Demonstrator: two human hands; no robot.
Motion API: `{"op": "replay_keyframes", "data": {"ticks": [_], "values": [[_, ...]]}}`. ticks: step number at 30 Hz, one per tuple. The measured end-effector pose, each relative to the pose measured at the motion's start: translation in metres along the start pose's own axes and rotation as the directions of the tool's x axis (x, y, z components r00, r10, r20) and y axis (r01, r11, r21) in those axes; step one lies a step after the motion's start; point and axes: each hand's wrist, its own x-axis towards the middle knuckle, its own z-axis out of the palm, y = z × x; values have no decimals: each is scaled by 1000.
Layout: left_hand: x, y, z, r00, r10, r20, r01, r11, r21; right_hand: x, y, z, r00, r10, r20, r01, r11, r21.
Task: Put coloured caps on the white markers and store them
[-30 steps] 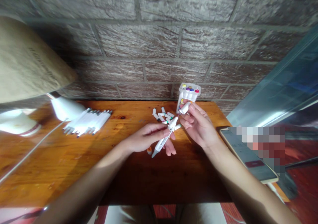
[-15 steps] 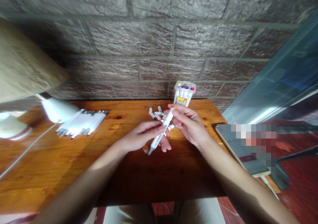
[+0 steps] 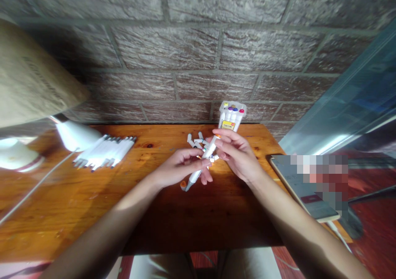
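A white marker (image 3: pixel 195 176) with an orange end at the top and a grey uncapped tip at the bottom slants between my hands over the table. My left hand (image 3: pixel 177 168) is closed around its middle, thumb on top. With thumb and fingers, my right hand (image 3: pixel 236 153) pinches its upper, orange end. Just left of the grey tip lies a loose orange cap (image 3: pixel 183 184). Several white caps (image 3: pixel 190 138) lie scattered behind my hands, some partly hidden. A clear case (image 3: pixel 229 118) of markers with coloured ends stands beyond my right hand.
A row of white markers (image 3: pixel 107 152) without caps lies on the left of the wooden table (image 3: pixel 157 136). Beside it stand a lamp (image 3: pixel 72 134) with a cable and a white object (image 3: pixel 17 155). A tablet-like device (image 3: pixel 297 188) lies at the right edge. A stone-patterned wall (image 3: pixel 192 85) closes the back.
The marker has turned slightly about its length, and the print on its barrel shows less. Both hands keep hold of it. The whole view has shifted a little.
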Motion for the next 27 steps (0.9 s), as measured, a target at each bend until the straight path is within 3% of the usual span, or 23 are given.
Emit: {"op": "replay_keyframes", "data": {"ticks": [11, 18, 27], "values": [[-1, -2, 0, 999, -24, 46, 28, 994, -106, 0, -2, 0, 1000, -17, 3, 17, 1000, 17], [0, -12, 0, 979, -76, 188, 121, 963, -242, 0, -1, 3, 1000, -2, 1, 2, 1000, -6], [1, -10, 2, 983, -89, 159, 133, 947, -291, 1, 0, 3, 999, 37, 9, -38, 996, 78]]}}
